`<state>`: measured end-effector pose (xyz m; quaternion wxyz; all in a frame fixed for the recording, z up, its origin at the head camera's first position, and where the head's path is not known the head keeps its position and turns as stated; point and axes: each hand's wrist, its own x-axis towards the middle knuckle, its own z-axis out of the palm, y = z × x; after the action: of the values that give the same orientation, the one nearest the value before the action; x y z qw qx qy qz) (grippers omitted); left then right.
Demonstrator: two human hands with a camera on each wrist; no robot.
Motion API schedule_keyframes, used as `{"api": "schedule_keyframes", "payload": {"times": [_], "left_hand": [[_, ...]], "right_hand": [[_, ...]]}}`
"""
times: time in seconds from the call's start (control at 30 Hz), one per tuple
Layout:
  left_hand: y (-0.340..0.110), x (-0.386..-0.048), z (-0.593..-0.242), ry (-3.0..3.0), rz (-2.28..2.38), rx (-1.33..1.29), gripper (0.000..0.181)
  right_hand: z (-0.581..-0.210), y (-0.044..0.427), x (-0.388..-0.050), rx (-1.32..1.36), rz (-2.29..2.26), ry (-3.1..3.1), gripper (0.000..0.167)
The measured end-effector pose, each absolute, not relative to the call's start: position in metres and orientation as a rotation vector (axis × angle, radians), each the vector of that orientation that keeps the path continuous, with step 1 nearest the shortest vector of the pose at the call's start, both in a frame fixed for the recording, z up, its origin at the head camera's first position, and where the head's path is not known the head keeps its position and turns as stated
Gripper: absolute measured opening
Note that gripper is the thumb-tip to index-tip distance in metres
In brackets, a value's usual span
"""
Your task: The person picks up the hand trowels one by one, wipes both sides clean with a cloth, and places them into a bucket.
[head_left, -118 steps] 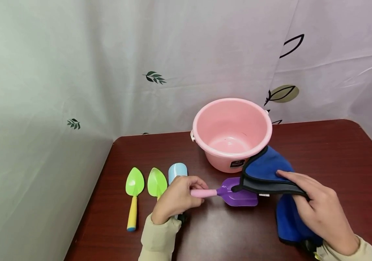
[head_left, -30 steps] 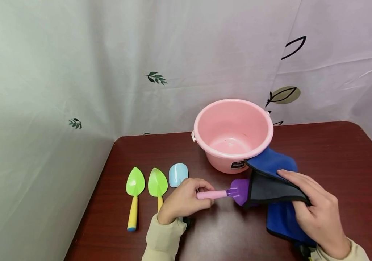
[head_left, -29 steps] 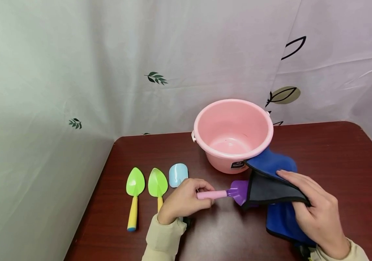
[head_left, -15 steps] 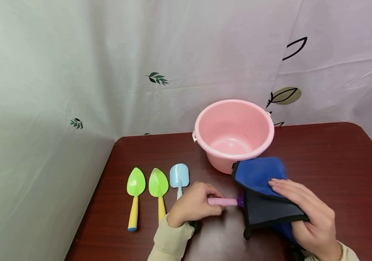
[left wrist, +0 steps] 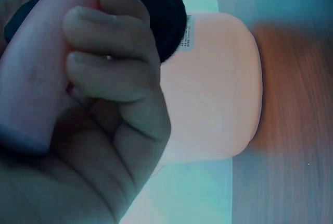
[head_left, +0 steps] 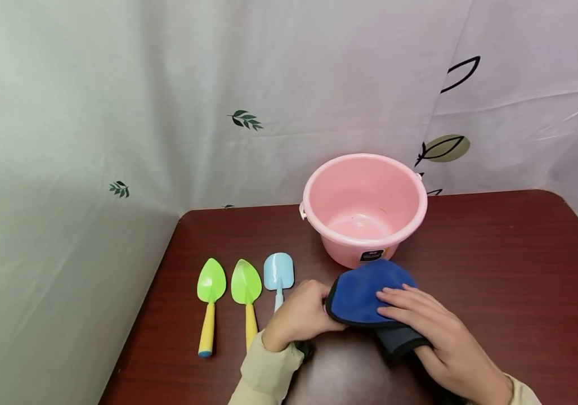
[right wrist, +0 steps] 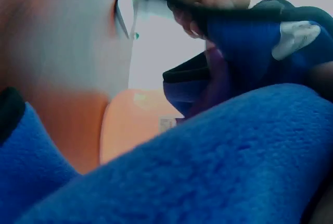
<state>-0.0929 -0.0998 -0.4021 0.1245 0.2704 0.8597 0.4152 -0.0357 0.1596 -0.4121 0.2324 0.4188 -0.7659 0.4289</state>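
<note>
Purple shovel (right wrist: 216,81) held by its handle inside a folded blue cloth (head_left: 364,295)

The left hand (head_left: 301,315) had its fingers curled round the shovel's pink handle (left wrist: 41,62), the fingers lying close together. The right hand (head_left: 451,340) pinched the cloth, its fingers side by side on top and its thumb below. The shovel was between the hands, at the near side of the bucket; from the head the cloth hid its blade, while the right wrist view showed purple within the fold. Whether the cloth touched the bucket could not be told.

A white tag (right wrist: 296,37) hung at the cloth's edge, its print too blurred to read. On the near face of the bucket sat a dark label (head_left: 371,256) with lettering too small to make out, and the left wrist view showed a pale sticker (left wrist: 188,34), also illegible.

The pink bucket (head_left: 336,247) stood upright on the far part of the dark red table (head_left: 522,270), its inner wall and shiny floor in view. To the left lay a row of a green trowel (head_left: 211,284), a second green trowel (head_left: 246,284) and a light blue shovel (head_left: 278,273).
</note>
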Motion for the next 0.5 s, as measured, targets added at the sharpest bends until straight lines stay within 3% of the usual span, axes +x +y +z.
{"api": "schedule_keyframes", "payload": {"times": [0.33,0.5], "left_hand": [[-0.1034,-0.094,-0.4015,2.544,1.265,0.816,0.016],[-0.1037,-0.0939,-0.4014,2.537,1.31,0.841,0.016]], "right_hand": [[-0.4221,0.1624,-0.0327,1.147,0.884,-2.465,0.09],[-0.4229,0.1632,-0.0338,1.159,0.854,-2.481,0.091]]}}
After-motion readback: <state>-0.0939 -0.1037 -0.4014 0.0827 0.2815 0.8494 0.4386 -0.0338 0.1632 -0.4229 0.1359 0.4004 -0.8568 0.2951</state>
